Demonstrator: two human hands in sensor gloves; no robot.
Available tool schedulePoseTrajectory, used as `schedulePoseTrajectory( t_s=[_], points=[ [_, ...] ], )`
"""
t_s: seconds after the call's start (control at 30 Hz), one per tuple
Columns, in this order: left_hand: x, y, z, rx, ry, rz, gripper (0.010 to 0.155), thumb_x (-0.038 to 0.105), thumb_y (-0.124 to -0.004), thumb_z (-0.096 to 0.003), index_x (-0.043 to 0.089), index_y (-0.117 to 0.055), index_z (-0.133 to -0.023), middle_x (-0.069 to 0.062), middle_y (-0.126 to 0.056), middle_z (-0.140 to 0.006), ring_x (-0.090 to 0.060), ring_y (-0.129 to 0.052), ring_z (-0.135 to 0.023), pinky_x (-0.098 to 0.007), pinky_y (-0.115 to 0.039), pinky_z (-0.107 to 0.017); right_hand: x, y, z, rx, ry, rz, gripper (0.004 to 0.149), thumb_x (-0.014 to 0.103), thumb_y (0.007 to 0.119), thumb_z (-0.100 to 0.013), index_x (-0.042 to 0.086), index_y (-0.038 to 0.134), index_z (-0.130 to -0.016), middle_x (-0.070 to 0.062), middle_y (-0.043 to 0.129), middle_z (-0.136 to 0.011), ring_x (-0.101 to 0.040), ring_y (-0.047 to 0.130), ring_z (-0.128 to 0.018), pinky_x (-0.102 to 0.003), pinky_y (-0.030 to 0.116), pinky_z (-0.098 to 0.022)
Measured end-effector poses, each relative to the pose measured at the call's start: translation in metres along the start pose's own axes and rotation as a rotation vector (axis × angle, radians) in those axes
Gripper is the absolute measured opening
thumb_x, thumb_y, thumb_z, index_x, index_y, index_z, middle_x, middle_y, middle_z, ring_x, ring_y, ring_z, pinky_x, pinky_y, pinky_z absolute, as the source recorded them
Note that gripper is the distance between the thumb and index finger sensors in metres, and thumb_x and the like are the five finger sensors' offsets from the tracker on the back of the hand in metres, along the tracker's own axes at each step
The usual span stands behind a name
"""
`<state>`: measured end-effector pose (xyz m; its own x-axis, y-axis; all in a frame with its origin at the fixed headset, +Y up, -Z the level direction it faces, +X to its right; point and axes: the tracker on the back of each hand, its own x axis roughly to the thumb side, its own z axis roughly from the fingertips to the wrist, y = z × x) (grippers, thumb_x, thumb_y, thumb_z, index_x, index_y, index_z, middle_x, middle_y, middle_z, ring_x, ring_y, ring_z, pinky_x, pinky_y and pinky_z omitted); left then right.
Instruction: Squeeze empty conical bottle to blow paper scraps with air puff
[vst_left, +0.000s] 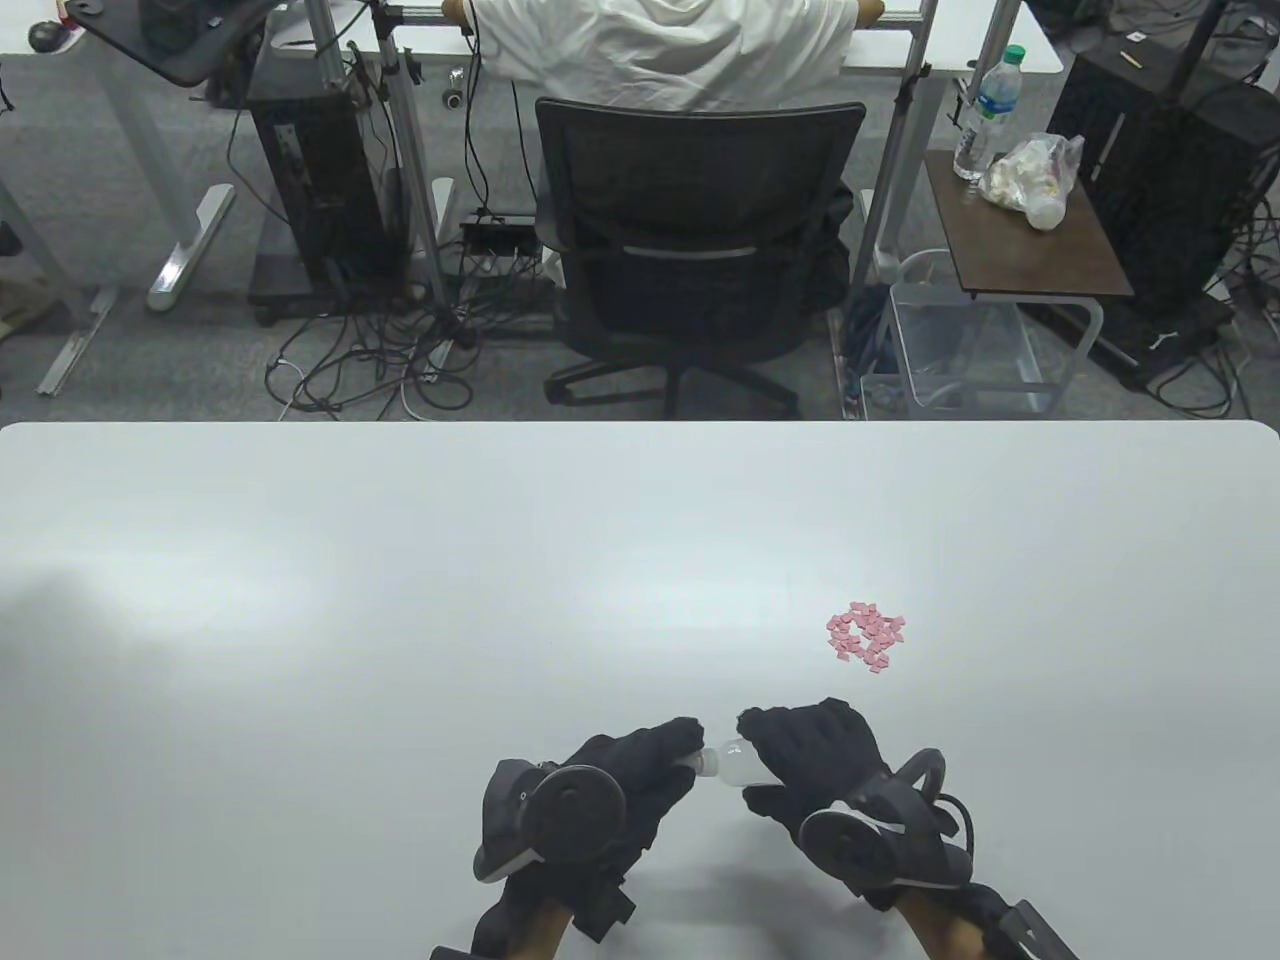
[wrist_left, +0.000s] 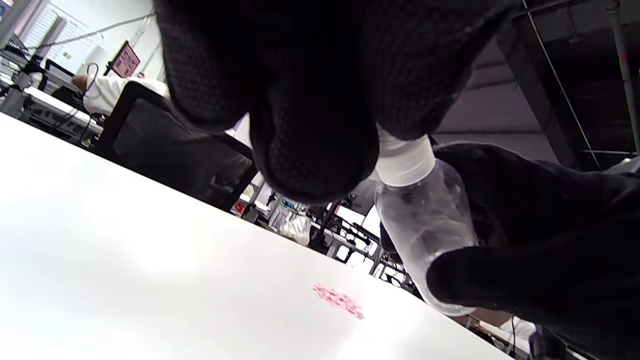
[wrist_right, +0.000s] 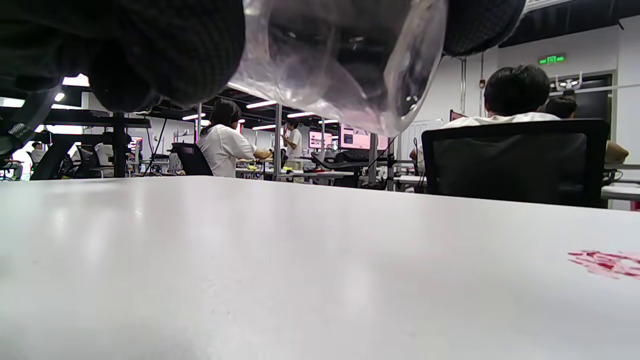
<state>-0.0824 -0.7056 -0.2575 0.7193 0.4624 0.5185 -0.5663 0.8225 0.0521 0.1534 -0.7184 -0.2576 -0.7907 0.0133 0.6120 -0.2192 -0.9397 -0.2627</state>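
**Bottle held level, cap on, mouth aimed away from scraps**

I find the bottle (vst_left: 733, 763) held just above the table (vst_left: 300, 600) near its front edge, between both hands. My right hand (vst_left: 815, 760) wraps its fingers around the clear body. The fingers of my left hand (vst_left: 625, 775) are closed on the white cap (wrist_left: 404, 159). The bottle's long axis lies roughly level, running left to right, cap end toward my left.

The scraps (vst_left: 867, 637) sit in a tight pink pile farther back and to the right, well apart from the bottle.

Risks, in my judgement: the mouth faces away from the pile, so any puff now would miss. A squeeze with the cap on would move no air. If the cap comes off, it may drop and roll. Aiming from too far would barely stir the scraps.
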Motion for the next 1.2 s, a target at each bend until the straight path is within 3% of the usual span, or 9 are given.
schedulePoseTrajectory(
  t_s=[0.07, 0.3, 0.43, 0.5, 0.8, 1.0, 1.13, 1.2],
  points=[
    [-0.002, 0.002, 0.001, 0.049, 0.011, 0.007, 0.049, 0.034, -0.089, -0.0517, 0.014, -0.084, -0.096, -0.010, -0.104, -0.075, -0.020, -0.114, -0.050, -0.044, -0.086, -0.057, 0.000, -0.002, 0.000, -0.014, 0.002, -0.017, 0.074, 0.042, 0.087, -0.042, 0.011, 0.062, -0.104, -0.016, 0.082, -0.094, -0.042, 0.088, -0.080, -0.066, 0.065, -0.065],
    [-0.005, -0.003, 0.002, 0.061, 0.039, -0.065, 0.050, 0.044, -0.083, -0.0523, 0.009, -0.089, -0.088, -0.009, -0.106, -0.060, -0.019, -0.114, -0.038, -0.042, -0.087, -0.051, 0.006, 0.000, -0.003, -0.005, -0.016, 0.023, 0.074, 0.043, 0.087, -0.042, 0.011, 0.062, -0.104, -0.016, 0.082, -0.094, -0.041, 0.088, -0.080, -0.066, 0.065, -0.065],
    [-0.009, -0.006, 0.002, 0.032, 0.041, 0.015, 0.054, 0.044, -0.082, -0.0539, 0.008, -0.085, -0.094, -0.013, -0.103, -0.069, -0.023, -0.112, -0.046, -0.045, -0.084, -0.055, 0.006, -0.002, -0.004, -0.003, -0.007, 0.073, 0.074, 0.042, 0.087, -0.042, 0.011, 0.062, -0.105, -0.016, 0.082, -0.094, -0.042, 0.088, -0.080, -0.066, 0.065, -0.065],
    [-0.011, -0.008, 0.002, -0.009, 0.034, 0.053, 0.052, 0.037, -0.083, -0.0551, 0.008, -0.080, -0.098, -0.014, -0.100, -0.077, -0.025, -0.110, -0.054, -0.047, -0.081, -0.060, 0.005, -0.002, -0.004, -0.008, -0.008, 0.086, 0.074, 0.042, 0.087, -0.042, 0.011, 0.061, -0.105, -0.016, 0.082, -0.094, -0.041, 0.088, -0.080, -0.066, 0.065, -0.065],
    [-0.013, -0.001, 0.001, 0.018, 0.080, 0.016, 0.049, 0.040, -0.080, -0.0548, 0.008, -0.086, -0.091, -0.012, -0.103, -0.066, -0.022, -0.111, -0.045, -0.045, -0.083, -0.056, 0.003, -0.005, -0.003, -0.028, -0.006, 0.108, 0.074, 0.042, 0.087, -0.042, 0.012, 0.061, -0.105, -0.016, 0.081, -0.095, -0.041, 0.087, -0.081, -0.066, 0.064, -0.065],
    [-0.029, 0.024, 0.004, 0.086, 0.199, -0.087, 0.048, 0.043, -0.082, -0.0543, 0.010, -0.090, -0.088, -0.012, -0.105, -0.065, -0.023, -0.111, -0.044, -0.046, -0.083, -0.055, -0.015, -0.013, 0.003, -0.042, 0.093, 0.035, 0.074, 0.042, 0.087, -0.042, 0.011, 0.061, -0.105, -0.016, 0.081, -0.095, -0.042, 0.087, -0.080, -0.066, 0.064, -0.065],
    [-0.051, 0.034, -0.004, 0.046, 0.360, -0.155, 0.047, 0.035, -0.084, -0.0551, 0.009, -0.087, -0.094, -0.015, -0.103, -0.073, -0.025, -0.111, -0.052, -0.047, -0.081, -0.059, -0.025, -0.016, 0.005, -0.053, 0.153, 0.001, 0.074, 0.042, 0.086, -0.043, 0.011, 0.061, -0.105, -0.017, 0.081, -0.095, -0.042, 0.087, -0.080, -0.066, 0.064, -0.065],
    [-0.073, 0.044, -0.014, 0.037, 0.403, -0.289, 0.047, 0.031, -0.084, -0.0556, 0.011, -0.084, -0.098, -0.015, -0.100, -0.080, -0.026, -0.110, -0.058, -0.048, -0.080, -0.062, -0.029, -0.016, 0.007, -0.048, 0.173, -0.007, 0.074, 0.042, 0.087, -0.043, 0.011, 0.061, -0.105, -0.017, 0.081, -0.095, -0.042, 0.087, -0.080, -0.067, 0.064, -0.065]
  ],
)
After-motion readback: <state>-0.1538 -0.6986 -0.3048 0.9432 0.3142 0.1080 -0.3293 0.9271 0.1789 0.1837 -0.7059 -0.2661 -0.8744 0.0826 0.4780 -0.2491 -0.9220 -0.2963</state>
